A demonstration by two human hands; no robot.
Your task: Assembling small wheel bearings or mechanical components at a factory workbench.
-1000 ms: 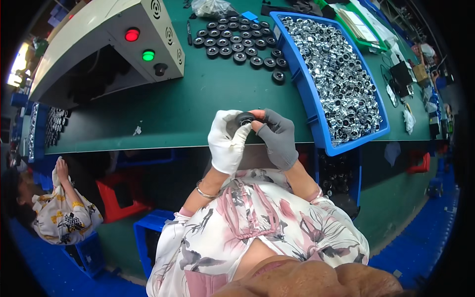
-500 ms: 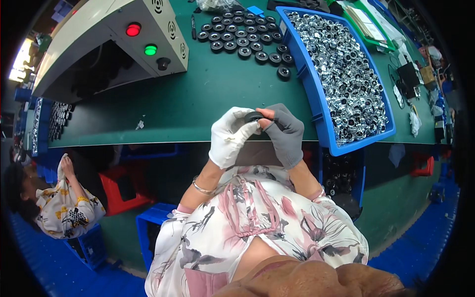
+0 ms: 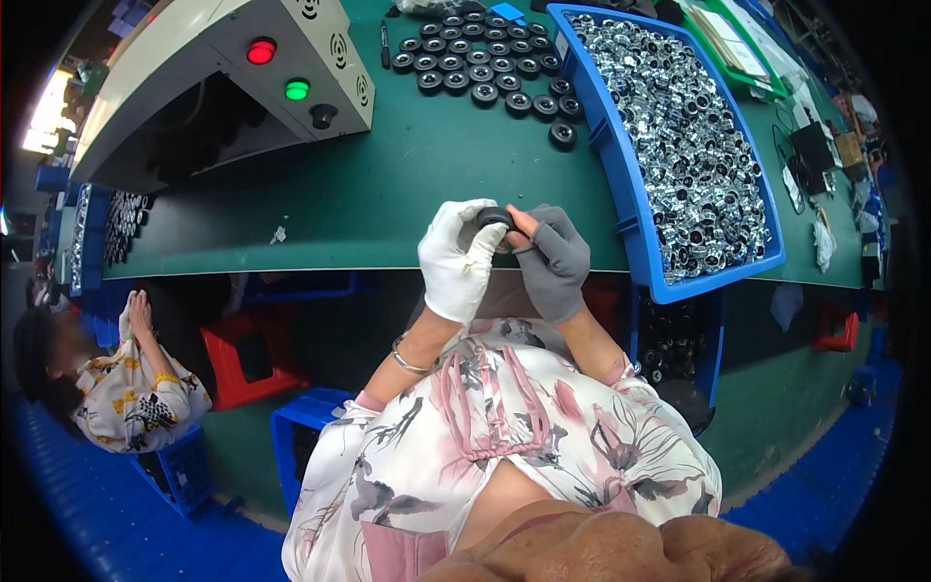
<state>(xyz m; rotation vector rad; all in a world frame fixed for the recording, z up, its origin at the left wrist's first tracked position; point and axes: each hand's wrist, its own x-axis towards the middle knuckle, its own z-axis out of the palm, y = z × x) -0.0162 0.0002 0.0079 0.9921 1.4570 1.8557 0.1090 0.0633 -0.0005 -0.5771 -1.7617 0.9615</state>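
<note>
Both hands hold one small black wheel (image 3: pixel 496 217) between them, just above the near edge of the green table (image 3: pixel 388 209). My left hand (image 3: pixel 454 260), in a white glove, grips the wheel from the left with thumb and fingers. From the right, my right hand (image 3: pixel 553 262), in a grey glove with bare thumb and fingertip, pinches its rim. Farther back on the table stand rows of similar black wheels (image 3: pixel 479 74) with shiny hubs. One wheel (image 3: pixel 561 136) lies closest to me, at the front of that group.
A blue bin (image 3: pixel 635 238) full of shiny chrome parts (image 3: pixel 693 145) stands on the right. At the left is a cream machine (image 3: pixel 291 39) with red and green lights. A black marker (image 3: pixel 385 44) lies beside the wheels. Another person (image 3: pixel 136 388) sits at far left.
The wheel has turned in my fingers and shows more of its black side. My right hand has shifted slightly left and its fingers have curled. The view has moved a little.
</note>
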